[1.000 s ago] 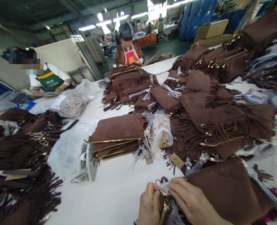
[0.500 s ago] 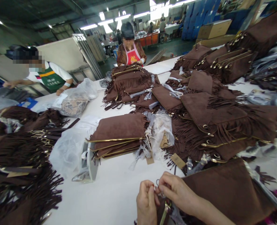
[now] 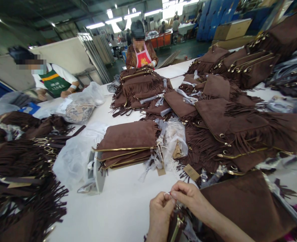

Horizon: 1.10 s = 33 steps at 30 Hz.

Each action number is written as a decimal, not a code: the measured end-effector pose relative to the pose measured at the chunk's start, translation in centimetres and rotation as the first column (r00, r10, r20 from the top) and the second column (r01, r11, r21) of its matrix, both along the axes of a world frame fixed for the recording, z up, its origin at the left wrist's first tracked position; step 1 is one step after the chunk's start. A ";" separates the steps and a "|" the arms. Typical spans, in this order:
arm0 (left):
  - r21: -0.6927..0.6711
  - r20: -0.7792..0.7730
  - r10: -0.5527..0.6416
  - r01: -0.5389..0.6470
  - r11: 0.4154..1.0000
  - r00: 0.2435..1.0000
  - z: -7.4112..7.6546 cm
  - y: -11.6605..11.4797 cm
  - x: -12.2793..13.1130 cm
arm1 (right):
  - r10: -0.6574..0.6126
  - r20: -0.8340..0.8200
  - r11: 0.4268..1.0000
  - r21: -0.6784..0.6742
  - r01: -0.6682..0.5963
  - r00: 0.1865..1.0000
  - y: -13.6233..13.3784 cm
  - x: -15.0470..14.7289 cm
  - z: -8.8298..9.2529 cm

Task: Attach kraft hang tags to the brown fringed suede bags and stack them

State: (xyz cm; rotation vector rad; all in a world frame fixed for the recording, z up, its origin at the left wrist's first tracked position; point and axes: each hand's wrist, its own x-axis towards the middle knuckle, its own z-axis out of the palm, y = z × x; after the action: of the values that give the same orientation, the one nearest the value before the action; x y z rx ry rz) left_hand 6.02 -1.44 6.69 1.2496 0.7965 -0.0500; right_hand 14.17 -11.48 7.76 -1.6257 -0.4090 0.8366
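My left hand point(image 3: 160, 211) and my right hand point(image 3: 188, 196) meet near the bottom centre, fingertips pinched together. A thin white string shows between them, its ends hidden by the fingers. Just below lies a brown bag with a gold zipper point(image 3: 176, 228), partly covered by my hands. Beside my right forearm is a large flat brown bag point(image 3: 249, 201). A tan tag point(image 3: 191, 172) rests a little above my right hand. Further up sits a stack of brown zippered bags point(image 3: 128, 136), next to a clear plastic bag point(image 3: 175, 137) that holds tan tags.
Fringed brown bags point(image 3: 19, 168) are heaped at the left, and more bags point(image 3: 229, 117) at the right. A grey dispenser-like object point(image 3: 98, 174) stands by crumpled plastic point(image 3: 70, 161). Across the white table point(image 3: 118, 215) are a person in a green apron point(image 3: 55, 82) and one in a red apron point(image 3: 143, 58).
My hands have shifted slightly up and are closer together at the fingertips. The person in the green apron has drawn an outstretched arm inward.
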 end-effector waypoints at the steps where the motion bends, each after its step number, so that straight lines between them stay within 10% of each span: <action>1: -0.005 -0.004 0.005 -0.005 1.000 1.000 0.0 0.0 0.0 | 0.009 0.025 1.000 -0.002 -0.009 1.000 0.0 0.1 0.0; 25: -0.537 0.047 0.291 -0.222 0.814 0.955 1.1 0.9 -0.4 | 0.333 0.431 0.920 -0.342 -0.190 0.839 -4.7 1.1 -2.2; 33: -0.549 0.069 0.296 -0.211 0.809 0.953 1.4 0.7 -0.6 | 0.275 0.750 0.943 -0.333 -0.017 0.601 -5.1 1.4 -0.5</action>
State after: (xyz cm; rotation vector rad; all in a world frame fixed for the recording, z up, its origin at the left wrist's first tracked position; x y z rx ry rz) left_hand 5.46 -0.72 8.12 0.5961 0.7437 0.0391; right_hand 15.52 -16.54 7.23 -2.2354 -1.1075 0.2259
